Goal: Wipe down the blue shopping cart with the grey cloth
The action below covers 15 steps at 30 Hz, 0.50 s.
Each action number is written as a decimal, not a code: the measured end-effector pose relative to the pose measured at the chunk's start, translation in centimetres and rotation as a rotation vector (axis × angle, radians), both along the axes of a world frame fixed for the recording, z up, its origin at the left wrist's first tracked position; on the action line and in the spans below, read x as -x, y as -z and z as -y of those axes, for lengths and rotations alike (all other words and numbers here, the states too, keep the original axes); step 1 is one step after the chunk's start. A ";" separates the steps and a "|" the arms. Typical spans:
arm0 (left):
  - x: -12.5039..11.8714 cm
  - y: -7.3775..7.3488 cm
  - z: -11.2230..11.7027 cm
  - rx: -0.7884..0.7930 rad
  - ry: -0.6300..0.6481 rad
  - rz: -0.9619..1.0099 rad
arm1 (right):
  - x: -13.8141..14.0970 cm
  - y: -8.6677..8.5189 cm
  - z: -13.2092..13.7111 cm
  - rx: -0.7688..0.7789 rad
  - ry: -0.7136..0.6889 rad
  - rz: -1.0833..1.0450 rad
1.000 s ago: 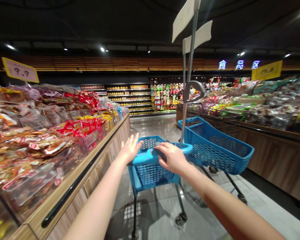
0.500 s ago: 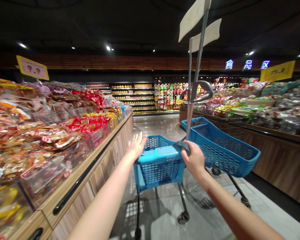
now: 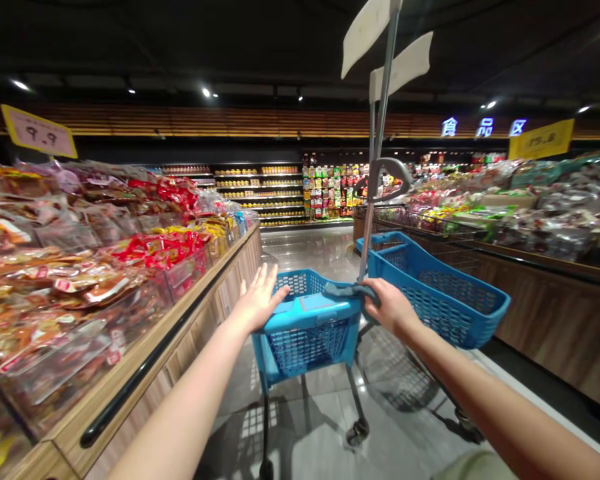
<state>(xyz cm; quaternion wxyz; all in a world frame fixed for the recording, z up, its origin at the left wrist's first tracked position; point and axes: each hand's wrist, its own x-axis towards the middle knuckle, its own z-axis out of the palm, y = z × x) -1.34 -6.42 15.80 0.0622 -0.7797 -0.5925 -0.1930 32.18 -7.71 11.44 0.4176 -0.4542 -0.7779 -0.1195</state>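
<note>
A blue shopping cart [image 3: 307,343] with a perforated basket stands in front of me. My left hand [image 3: 255,298] is by the left end of its handle panel, fingers spread; whether the palm touches the panel is hard to see. At the right end, my right hand [image 3: 387,303] has its fingers closed on a grey-blue cloth [image 3: 349,291], which lies along the top edge of the panel. A second blue cart [image 3: 433,287] stands just beyond the right hand.
A grey pole [image 3: 380,133] carrying pale sign panels rises behind the first cart. Wood-sided bins of packaged snacks [image 3: 145,250] line the left, and another snack display [image 3: 545,193] lines the right. Tiled floor [image 3: 320,250] runs toward stocked shelves [image 3: 257,190] at the back.
The cloth has slid left along the handle panel and lies flatter. The cart and both hands appear slightly further left as the view shifts.
</note>
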 end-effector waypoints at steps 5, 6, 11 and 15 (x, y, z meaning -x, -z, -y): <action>-0.3 -0.2 0.0 -0.007 0.014 -0.025 | -4.8 -3.2 -2.7 0.089 0.225 -0.067; -0.3 -0.2 0.0 -0.005 0.013 -0.022 | -5.2 -3.6 -3.1 0.049 0.246 -0.132; -0.1 0.0 -0.2 -0.015 -0.001 -0.009 | -4.7 -2.6 -3.8 0.112 -0.033 -0.203; 1.4 0.1 -1.0 -0.119 -0.092 -0.058 | -2.1 -0.2 -2.7 0.155 -0.096 -0.185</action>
